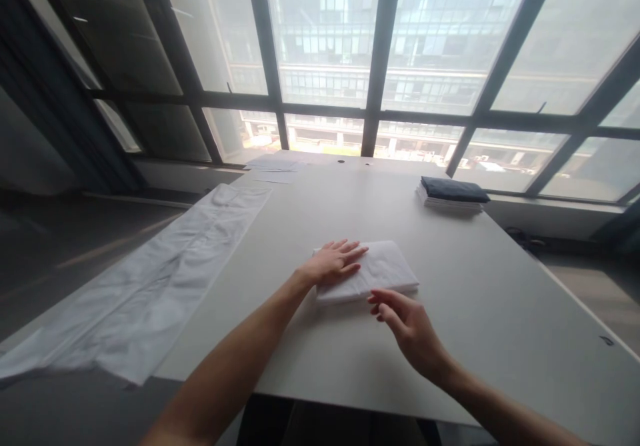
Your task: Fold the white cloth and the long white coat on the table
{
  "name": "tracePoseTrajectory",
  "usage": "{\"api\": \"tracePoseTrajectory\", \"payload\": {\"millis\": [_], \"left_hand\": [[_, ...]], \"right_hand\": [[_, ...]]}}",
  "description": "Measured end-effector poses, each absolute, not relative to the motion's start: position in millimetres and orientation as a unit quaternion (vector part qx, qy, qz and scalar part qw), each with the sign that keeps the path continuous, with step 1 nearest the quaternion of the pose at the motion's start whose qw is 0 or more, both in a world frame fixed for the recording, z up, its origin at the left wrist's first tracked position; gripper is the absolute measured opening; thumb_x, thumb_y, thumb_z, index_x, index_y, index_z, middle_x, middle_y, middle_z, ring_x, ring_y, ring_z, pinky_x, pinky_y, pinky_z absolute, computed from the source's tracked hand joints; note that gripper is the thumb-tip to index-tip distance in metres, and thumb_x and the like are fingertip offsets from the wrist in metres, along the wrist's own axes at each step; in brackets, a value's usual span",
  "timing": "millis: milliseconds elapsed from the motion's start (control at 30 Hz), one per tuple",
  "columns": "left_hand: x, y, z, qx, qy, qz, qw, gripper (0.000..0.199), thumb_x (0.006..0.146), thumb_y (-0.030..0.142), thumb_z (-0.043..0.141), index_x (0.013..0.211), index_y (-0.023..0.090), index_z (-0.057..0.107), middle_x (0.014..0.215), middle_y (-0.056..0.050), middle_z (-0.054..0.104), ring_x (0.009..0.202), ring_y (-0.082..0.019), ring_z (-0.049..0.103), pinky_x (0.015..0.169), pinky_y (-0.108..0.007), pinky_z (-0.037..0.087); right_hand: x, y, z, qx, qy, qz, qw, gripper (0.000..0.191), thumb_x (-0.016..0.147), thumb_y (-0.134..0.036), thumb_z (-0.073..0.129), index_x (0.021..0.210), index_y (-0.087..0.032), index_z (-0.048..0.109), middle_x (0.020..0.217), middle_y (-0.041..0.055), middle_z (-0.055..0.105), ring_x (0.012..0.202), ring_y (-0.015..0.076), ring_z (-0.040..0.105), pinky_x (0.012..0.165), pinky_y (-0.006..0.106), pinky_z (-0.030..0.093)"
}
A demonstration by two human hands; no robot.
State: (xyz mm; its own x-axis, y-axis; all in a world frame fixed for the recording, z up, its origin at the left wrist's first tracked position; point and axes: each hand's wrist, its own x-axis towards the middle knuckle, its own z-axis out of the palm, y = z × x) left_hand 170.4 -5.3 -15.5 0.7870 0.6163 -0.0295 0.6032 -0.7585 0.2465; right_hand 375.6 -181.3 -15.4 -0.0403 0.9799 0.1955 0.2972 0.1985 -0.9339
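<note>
The folded white cloth [387, 266] lay on the worktop [480, 339]. The left hand [336, 263] pressed palm-down over its left part, grip released, fingers spread; the right hand [406, 323] hung loosely curled at its near edge, and whether that grip pinched it, I couldn't tell.
</note>
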Motion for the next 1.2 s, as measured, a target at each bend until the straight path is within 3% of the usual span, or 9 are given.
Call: {"api": "tracePoseTrajectory", "payload": {"millis": [100, 233, 333, 433, 533, 700, 800, 933, 1200], "left_hand": [[171.6, -7.3, -14.7, 0.935, 0.336, 0.019, 0.107, 0.065, 0.105, 0.066, 0.021, 0.164, 0.038, 0.021, 0.171, 0.000, 0.020, 0.157, -0.033, 0.020, 0.124, -0.056, 0.019], [175.7, -16.0, -15.6, 0.934, 0.350, 0.034, 0.068, 0.066, 0.107, 0.061, 0.023, 0.165, 0.029, 0.023, 0.170, -0.003, 0.024, 0.158, -0.033, 0.016, 0.125, -0.059, 0.015], [185.0, -29.2, -17.8, 0.943, 0.322, 0.079, 0.017, 0.056, 0.110, 0.039, 0.026, 0.162, 0.019, 0.032, 0.167, -0.010, 0.033, 0.158, -0.028, 0.017, 0.127, -0.055, 0.011], [198.0, -42.5, -23.4, 0.952, 0.285, 0.113, 0.000, 0.052, 0.107, 0.024, 0.031, 0.158, 0.013, 0.038, 0.163, -0.015, 0.038, 0.156, -0.025, 0.025, 0.127, -0.047, 0.019], [206.2, -49.1, -30.0, 0.955, 0.268, 0.127, 0.014, 0.052, 0.106, 0.033, 0.038, 0.154, 0.013, 0.043, 0.160, -0.017, 0.042, 0.154, -0.029, 0.028, 0.126, -0.051, 0.024], [206.1, -51.6, -35.5, 0.948, 0.277, 0.150, 0.049, 0.060, 0.104, 0.042, 0.042, 0.159, 0.018, 0.038, 0.161, -0.014, 0.041, 0.155, -0.028, 0.028, 0.128, -0.048, 0.020], [204.3, -56.3, -34.1, 0.920, 0.365, 0.122, 0.069, 0.077, 0.103, 0.055, 0.039, 0.161, 0.005, 0.029, 0.165, -0.022, 0.030, 0.156, -0.033, 0.021, 0.127, -0.049, 0.019], [196.6, -59.4, -23.3, 0.873, 0.481, 0.028, 0.079, 0.108, 0.094, 0.077, 0.038, 0.157, -0.010, 0.026, 0.164, -0.034, 0.020, 0.156, -0.042, 0.013, 0.127, -0.051, 0.016], [171.1, -45.6, -6.9, 0.836, 0.532, -0.053, 0.123, 0.110, 0.091, 0.083, 0.031, 0.159, -0.003, 0.026, 0.165, -0.032, 0.016, 0.156, -0.042, 0.014, 0.124, -0.054, 0.021]], "right_hand": [[358.9, -189.1, -16.5, -0.529, -0.538, 0.474, 0.454, 0.039, 0.097, -0.037, 0.053, 0.127, -0.017, 0.069, 0.115, 0.0138, 0.075, 0.095, 0.0271, 0.074, 0.086, 0.046, 0.061], [371.0, -176.1, -13.1, -0.544, -0.657, 0.280, 0.441, 0.033, 0.094, -0.028, 0.056, 0.121, -0.019, 0.072, 0.128, 0.0128, 0.069, 0.119, 0.0279, 0.064, 0.108, 0.048, 0.049], [380.1, -147.4, -8.2, -0.545, -0.722, 0.146, 0.402, 0.039, 0.093, -0.021, 0.051, 0.128, -0.017, 0.069, 0.137, 0.0141, 0.064, 0.131, 0.0274, 0.055, 0.116, 0.046, 0.042], [377.2, -103.2, -6.8, -0.579, -0.727, 0.088, 0.359, 0.048, 0.097, -0.019, 0.042, 0.139, -0.010, 0.062, 0.146, 0.0185, 0.058, 0.139, 0.0274, 0.049, 0.120, 0.045, 0.038], [369.2, -61.8, -11.6, -0.574, -0.756, 0.074, 0.305, 0.052, 0.101, -0.021, 0.036, 0.146, -0.006, 0.055, 0.155, 0.0191, 0.050, 0.149, 0.0263, 0.038, 0.124, 0.043, 0.030], [371.5, -41.2, -28.6, -0.550, -0.812, 0.097, 0.168, 0.059, 0.108, -0.041, 0.026, 0.157, -0.012, 0.041, 0.164, 0.0147, 0.038, 0.155, 0.0262, 0.029, 0.126, 0.050, 0.019], [380.9, -46.8, -37.4, -0.570, -0.809, 0.070, 0.125, 0.065, 0.109, -0.049, 0.019, 0.160, -0.014, 0.037, 0.167, 0.0134, 0.032, 0.156, 0.0259, 0.024, 0.127, 0.051, 0.015], [389.2, -48.9, -43.1, -0.605, -0.790, 0.036, 0.092, 0.071, 0.107, -0.056, 0.017, 0.161, -0.013, 0.035, 0.168, 0.0133, 0.028, 0.157, 0.0270, 0.020, 0.127, 0.051, 0.010], [420.5, -50.4, -47.2, -0.697, -0.703, 0.088, 0.111, 0.072, 0.106, -0.055, 0.025, 0.163, -0.012, 0.029, 0.170, 0.0170, 0.022, 0.158, 0.0310, 0.018, 0.125, 0.057, 0.016]]}}
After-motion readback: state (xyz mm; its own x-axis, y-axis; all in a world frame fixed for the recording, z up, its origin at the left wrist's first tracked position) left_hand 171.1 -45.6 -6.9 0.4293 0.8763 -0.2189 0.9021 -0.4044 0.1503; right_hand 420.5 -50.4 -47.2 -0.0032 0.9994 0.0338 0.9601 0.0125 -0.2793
